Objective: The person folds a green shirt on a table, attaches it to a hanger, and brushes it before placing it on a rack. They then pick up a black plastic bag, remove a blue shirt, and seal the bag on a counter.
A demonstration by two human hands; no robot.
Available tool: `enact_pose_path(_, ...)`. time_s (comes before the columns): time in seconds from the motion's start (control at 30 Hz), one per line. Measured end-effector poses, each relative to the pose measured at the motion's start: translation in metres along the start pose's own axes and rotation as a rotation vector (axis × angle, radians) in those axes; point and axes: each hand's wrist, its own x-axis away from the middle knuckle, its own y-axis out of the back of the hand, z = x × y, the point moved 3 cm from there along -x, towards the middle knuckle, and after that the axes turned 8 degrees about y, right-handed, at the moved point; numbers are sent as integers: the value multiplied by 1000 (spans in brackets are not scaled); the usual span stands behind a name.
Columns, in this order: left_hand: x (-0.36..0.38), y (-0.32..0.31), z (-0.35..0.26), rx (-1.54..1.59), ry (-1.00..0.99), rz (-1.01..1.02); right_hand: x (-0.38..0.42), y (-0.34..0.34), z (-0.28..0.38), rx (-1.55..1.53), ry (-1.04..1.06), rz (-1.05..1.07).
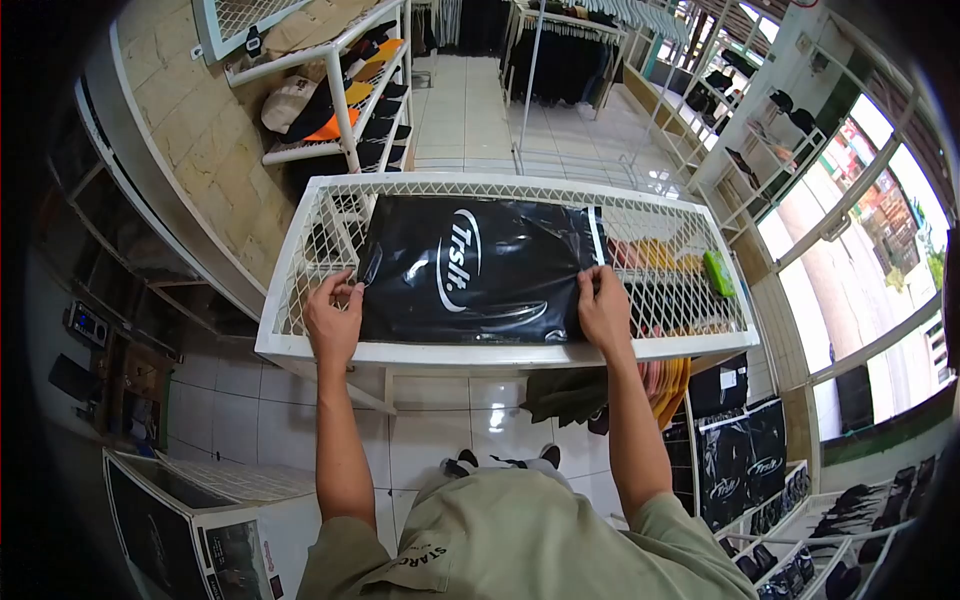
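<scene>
A glossy black plastic mailer bag (400, 255) with white "Trslt." lettering lies flat on the white wire-mesh table (660, 348). My left hand (335, 315) pinches its left edge between thumb and fingers. At the opposite edge, my right hand (605, 308) grips the bag's side, just below a white strip (597, 235) that runs along it. The plastic is creased and shiny between my hands. Whether anything is inside the bag cannot be seen.
A bright green packet (718, 274) rests at the table's right end. Folded or hung clothes (672, 385) show beneath the mesh. Shelves of caps (335, 125) stand at the back left, a clothes rack (560, 60) behind. More printed black bags (742, 462) hang at lower right.
</scene>
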Motion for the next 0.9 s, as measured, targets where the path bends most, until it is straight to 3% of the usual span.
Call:
enact_pose_path(0.2, -3, -5, 9, 70, -10, 17, -18, 20, -14, -237, -71, 84)
enact_pose_path(0.3, -5, -6, 12, 78, -10, 24, -12, 29, -32, -104, -196, 221)
enact_pose_path(0.47, -5, -5, 10, 68, -4, 37, -19, 18, -40, -194, -224, 360)
enact_pose_path(0.57, -5, -7, 11, 66, -4, 42, -19, 16, -21, -53, -163, 277)
enact_pose_path(0.67, -6, -9, 14, 105, 66, 63, -17, 8, -4, 244, -102, 416)
enact_pose_path(0.9, -5, -7, 15, 66, 45, 62, -16, -7, -1, 257, -107, 403)
